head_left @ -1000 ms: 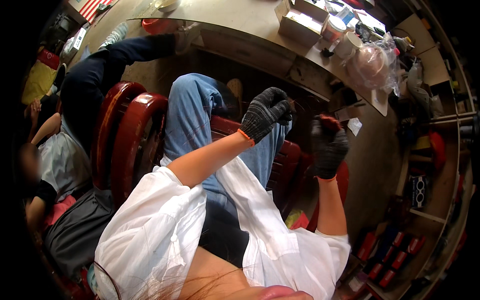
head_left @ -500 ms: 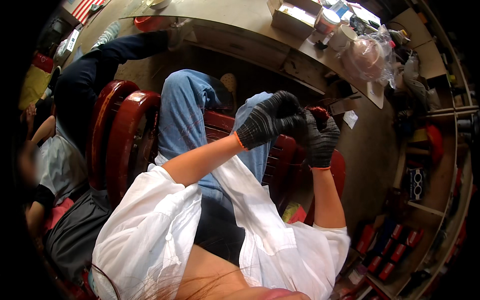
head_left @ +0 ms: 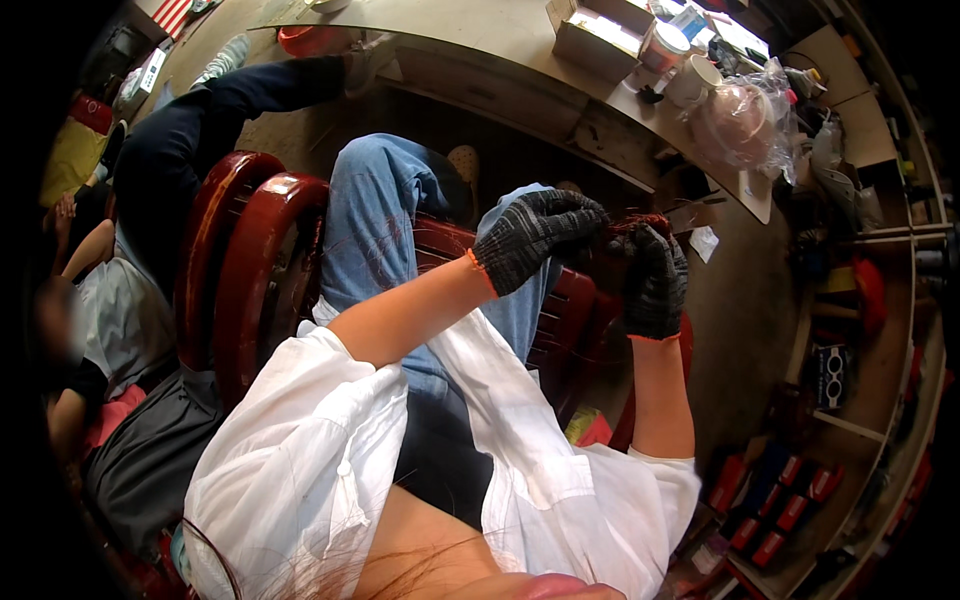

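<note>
My left hand (head_left: 540,232), in a dark grey knit glove with an orange cuff, is raised above my knee. Its fingers are pressed together and point toward my right hand; what they pinch, if anything, is too small to make out. In a matching glove, my right hand (head_left: 655,285) is closed on a bundle of thin reddish strands (head_left: 645,221) that sticks out at its top. A small gap separates the two hands. Fine loose strands also lie on my blue jeans (head_left: 372,215).
I sit on a dark red slatted wooden bench (head_left: 255,265). Ahead stands a table (head_left: 480,35) with an open cardboard box (head_left: 602,38), cups and a plastic-wrapped round item (head_left: 735,115). Shelves (head_left: 868,425) line the right. Another person (head_left: 130,310) sits at left.
My hands have moved apart, the left slightly left and the right slightly right. The reddish strands above my right hand show more plainly.
</note>
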Demonstrator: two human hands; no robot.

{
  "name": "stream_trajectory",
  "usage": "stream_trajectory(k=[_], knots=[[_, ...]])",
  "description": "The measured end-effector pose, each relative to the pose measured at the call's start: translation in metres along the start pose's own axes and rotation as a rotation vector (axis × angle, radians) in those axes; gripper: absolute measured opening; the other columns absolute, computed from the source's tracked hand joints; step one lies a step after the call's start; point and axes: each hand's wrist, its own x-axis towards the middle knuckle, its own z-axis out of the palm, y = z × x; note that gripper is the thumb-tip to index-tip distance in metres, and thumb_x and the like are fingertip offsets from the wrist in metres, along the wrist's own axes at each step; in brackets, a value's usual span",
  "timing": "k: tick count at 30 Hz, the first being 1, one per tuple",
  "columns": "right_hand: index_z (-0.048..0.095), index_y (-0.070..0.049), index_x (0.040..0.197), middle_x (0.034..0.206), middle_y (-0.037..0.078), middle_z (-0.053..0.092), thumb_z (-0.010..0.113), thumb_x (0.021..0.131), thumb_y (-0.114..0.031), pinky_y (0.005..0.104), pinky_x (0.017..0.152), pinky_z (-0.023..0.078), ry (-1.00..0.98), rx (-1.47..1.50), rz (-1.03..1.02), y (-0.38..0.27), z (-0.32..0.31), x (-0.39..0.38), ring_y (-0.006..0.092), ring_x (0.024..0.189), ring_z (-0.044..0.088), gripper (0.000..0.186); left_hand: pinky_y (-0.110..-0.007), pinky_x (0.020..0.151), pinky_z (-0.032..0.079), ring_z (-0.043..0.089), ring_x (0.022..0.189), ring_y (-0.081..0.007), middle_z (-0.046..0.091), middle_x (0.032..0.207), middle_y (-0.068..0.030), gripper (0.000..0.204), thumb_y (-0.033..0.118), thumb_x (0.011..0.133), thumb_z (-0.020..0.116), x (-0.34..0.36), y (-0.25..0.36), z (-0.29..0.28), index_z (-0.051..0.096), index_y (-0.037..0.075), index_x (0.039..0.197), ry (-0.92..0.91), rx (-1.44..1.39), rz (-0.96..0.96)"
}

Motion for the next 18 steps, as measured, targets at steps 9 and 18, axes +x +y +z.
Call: stream_trajectory(k=[9, 18], knots=[[0.058, -0.002, 0.087, 0.073, 0.006, 0.059, 0.057, 0.083, -0.011, 0.0274, 0.065, 0.050, 0.019, -0.054, -0.035, 0.002, -0.001, 0.003, 0.0139, 0.067, 0.058, 0.010, -0.020, 0.059, 0.043, 0.051, 0.066, -0.0078, 0.054, 0.079, -0.0014, 0.018, 0.011, 0.086, 0.056, 0.000, -0.003, -0.023, 0.060, 0.001, 0.101, -0.125, 0.216, 0.092], [0.059, -0.002, 0.087, 0.073, 0.006, 0.061, 0.058, 0.083, -0.015, 0.0276, 0.066, 0.049, 0.046, -0.146, -0.073, 0.001, -0.007, 0.006, 0.0139, 0.068, 0.058, 0.013, -0.016, 0.048, 0.036, 0.047, 0.055, -0.0034, 0.054, 0.065, 0.0017, 0.022, 0.020, 0.083, 0.063, -0.004, 0.010, -0.015, 0.066, 0.004, 0.096, -0.059, -0.041, -0.113]])
